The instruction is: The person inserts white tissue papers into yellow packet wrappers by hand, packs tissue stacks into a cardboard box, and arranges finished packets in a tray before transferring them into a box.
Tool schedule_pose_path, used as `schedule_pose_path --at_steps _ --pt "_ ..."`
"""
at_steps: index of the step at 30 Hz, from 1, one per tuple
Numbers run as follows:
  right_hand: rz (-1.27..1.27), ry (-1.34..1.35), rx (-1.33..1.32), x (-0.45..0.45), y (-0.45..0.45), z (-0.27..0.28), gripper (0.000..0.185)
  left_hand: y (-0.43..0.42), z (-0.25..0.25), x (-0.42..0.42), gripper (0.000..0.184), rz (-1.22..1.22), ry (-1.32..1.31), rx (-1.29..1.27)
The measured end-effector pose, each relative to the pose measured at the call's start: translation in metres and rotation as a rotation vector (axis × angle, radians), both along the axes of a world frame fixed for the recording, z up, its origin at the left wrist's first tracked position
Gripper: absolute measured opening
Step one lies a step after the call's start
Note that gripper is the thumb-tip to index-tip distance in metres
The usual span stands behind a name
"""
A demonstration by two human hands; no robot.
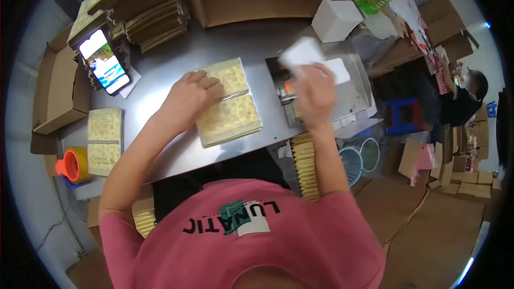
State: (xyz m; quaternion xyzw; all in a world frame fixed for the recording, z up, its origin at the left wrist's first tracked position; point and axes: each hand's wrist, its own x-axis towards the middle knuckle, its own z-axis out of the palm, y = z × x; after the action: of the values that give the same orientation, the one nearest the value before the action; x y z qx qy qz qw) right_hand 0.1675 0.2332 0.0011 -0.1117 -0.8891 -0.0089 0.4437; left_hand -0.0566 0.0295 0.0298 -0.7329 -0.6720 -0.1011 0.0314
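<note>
Pink shirt (pixel 214 257) cloth is the closest thing, and two bare arms reach out from it over the shiny table (pixel 257 37). The left hand (pixel 194 96) lies on the yellow book (pixel 233 115), near its left side and about halfway along. Its fingers are bent and close together, but I cannot tell if they pinch any part of it. I think the hand is there to stop the book sliding, and the book is right in front of the body so that both hands can get to it.

The right hand (pixel 318 93) is up over the metal tray (pixel 356 91), with its fingers pinching some white paper (pixel 302 53). The paper is blurry, so I cannot tell if it is one piece or more. More white sheets (pixel 337 69) are on the tray — maybe kept by that hand so they are easy to grab.

The yellow book is flat on the table, between the left hand and the tray. It is longer than it is wide, and its long way goes from the shirt side out to the far side. The far end leans a little to the left. A thin shiny strip goes across the middle, and the near end points back at the shirt. Off to the left, the phone (pixel 104 61) leans with its lit screen facing the person — likely so it can be seen.
</note>
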Motion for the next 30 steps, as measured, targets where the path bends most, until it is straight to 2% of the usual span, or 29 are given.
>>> schedule_pose_path --at_steps 2,4,5,7,8,9,11,12,13,14,15,17,19,23,25,27,29,30 --pt "0.335 -0.067 -0.034 -0.028 -0.039 0.006 0.031 -0.003 -0.012 0.001 0.027 0.023 0.049 -0.034" --pt "0.649 -0.221 -0.006 -0.043 -0.048 -0.01 0.037 0.003 -0.024 0.0 0.038 0.056 0.095 -0.051" --pt "0.639 -0.207 -0.008 -0.048 -0.05 -0.013 0.037 0.007 -0.026 0.001 0.038 0.046 0.108 -0.056" --pt "0.936 -0.348 0.061 -0.057 -0.055 -0.016 0.031 0.014 -0.024 0.004 0.022 0.146 0.115 0.035" --pt "0.98 -0.469 -0.025 -0.057 -0.057 -0.014 0.037 0.018 -0.033 0.0 0.023 0.156 0.095 0.062" --pt "0.969 -0.452 -0.026 -0.058 -0.06 -0.016 0.037 0.02 -0.029 -0.001 0.023 0.143 0.109 0.057" --pt "0.742 -0.562 -0.064 -0.058 -0.071 -0.023 0.053 0.017 -0.025 0.003 0.031 0.247 -0.085 -0.071" --pt "0.585 -0.529 -0.056 -0.057 -0.076 -0.022 0.056 0.012 -0.028 0.007 0.031 0.24 -0.077 -0.076" --pt "0.581 -0.523 -0.063 -0.055 -0.082 -0.022 0.056 0.0 -0.035 0.015 0.038 0.201 -0.02 0.072" --pt "0.441 -0.52 -0.031 -0.053 -0.087 -0.023 0.055 -0.013 -0.041 0.025 0.045 0.16 0.037 0.219" --pt "0.3 -0.515 0.002 -0.053 -0.09 -0.023 0.054 -0.028 -0.046 0.04 0.054 0.204 0.07 0.153" --pt "0.289 -0.519 0.01 -0.061 -0.096 -0.02 0.053 -0.056 -0.057 0.068 0.053 0.232 -0.031 0.209" --pt "0.187 -0.6 -0.134 -0.078 -0.104 -0.025 0.037 -0.067 -0.051 0.066 0.053 0.19 -0.028 0.183" --pt "0.118 -0.712 -0.143 -0.1 -0.103 -0.031 0.032 -0.072 -0.048 0.061 0.053 0.124 -0.121 0.141" --pt "0.427 -0.423 -0.537 -0.078 -0.109 -0.01 0.026 -0.072 -0.04 0.057 0.054 0.122 -0.079 0.146" --pt "0.352 -0.393 -0.543 -0.082 -0.11 -0.017 0.02 -0.073 -0.038 0.056 0.051 0.111 -0.167 0.138" --pt "0.468 -0.191 -0.544 -0.088 -0.093 -0.023 0.017 -0.074 -0.035 0.053 0.049 0.088 -0.153 0.133" --pt "0.407 -0.121 -0.916 -0.082 -0.085 -0.014 0.016 -0.07 -0.032 0.049 0.046 0.082 -0.135 0.131"
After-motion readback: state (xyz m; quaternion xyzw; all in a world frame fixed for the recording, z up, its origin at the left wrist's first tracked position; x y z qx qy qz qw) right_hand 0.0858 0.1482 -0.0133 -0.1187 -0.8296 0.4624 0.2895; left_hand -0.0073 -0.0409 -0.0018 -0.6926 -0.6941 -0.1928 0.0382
